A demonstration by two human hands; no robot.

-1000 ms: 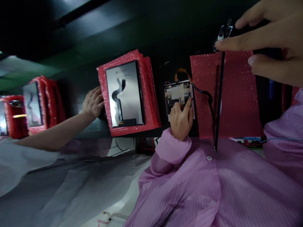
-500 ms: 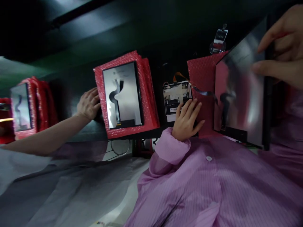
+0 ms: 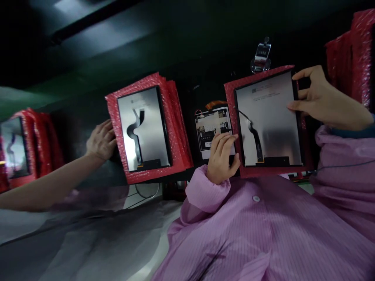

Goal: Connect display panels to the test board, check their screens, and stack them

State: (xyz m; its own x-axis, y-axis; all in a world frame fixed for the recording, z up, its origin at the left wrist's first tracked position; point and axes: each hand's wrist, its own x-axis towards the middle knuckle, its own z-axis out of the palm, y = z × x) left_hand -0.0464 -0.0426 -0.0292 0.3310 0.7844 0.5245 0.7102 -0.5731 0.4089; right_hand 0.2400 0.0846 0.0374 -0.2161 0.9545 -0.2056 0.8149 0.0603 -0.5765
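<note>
An LCD screen panel (image 3: 275, 125) with a silvery back lies over a red bubble-wrap sheet (image 3: 230, 91). My right hand (image 3: 319, 97) pinches the panel's right edge between thumb and fingers. From the panel's lower part a black flex cable (image 3: 255, 136) runs up to its left edge. Left of it sits an opened tablet body (image 3: 215, 121) with its internals showing and an orange ribbon (image 3: 216, 104) at its top. My left hand (image 3: 222, 158) rests over the tablet body's lower right corner, fingers stretched and thumb apart, fingertips close to the panel's left edge.
A co-worker's hand (image 3: 102, 140) reaches beside a stack of red bubble wrap (image 3: 179, 128) topped by another panel (image 3: 146, 128). Similar stacks stand far left (image 3: 43, 144) and far right (image 3: 361, 58). A metal clamp-like fitting (image 3: 261, 56) stands behind my panel.
My right hand has brought the raised, tilted panel left and down onto the red wrap. My left hand has shifted slightly, its fingers less spread. The view has moved a little.
</note>
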